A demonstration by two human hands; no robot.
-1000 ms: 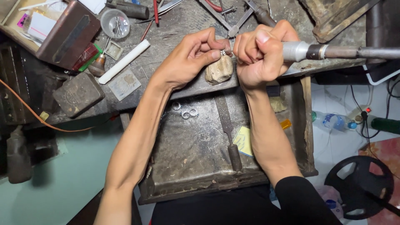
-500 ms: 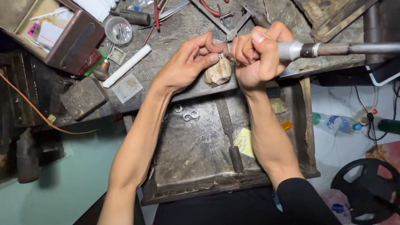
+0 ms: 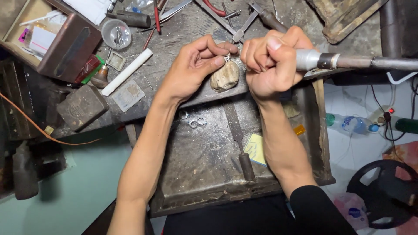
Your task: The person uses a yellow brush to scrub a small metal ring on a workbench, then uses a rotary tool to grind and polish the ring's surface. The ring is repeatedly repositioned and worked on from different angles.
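While the left hand (image 3: pixel 193 69) pinches a small metal piece (image 3: pixel 227 58) atop the bench pin (image 3: pixel 225 76), the right hand (image 3: pixel 270 61), fisted around the rotary handpiece (image 3: pixel 339 61), lies just right; handpiece axis horizontal.

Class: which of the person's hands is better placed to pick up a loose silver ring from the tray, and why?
Left. The left hand only pinches the small silver piece, and the loose silver rings lie beside its forearm. The right hand grips the metal rotary handpiece.

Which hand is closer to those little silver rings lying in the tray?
Left. The left hand is just above the silver rings, pinching a small metal piece. The right hand grips a rotary handpiece farther right.
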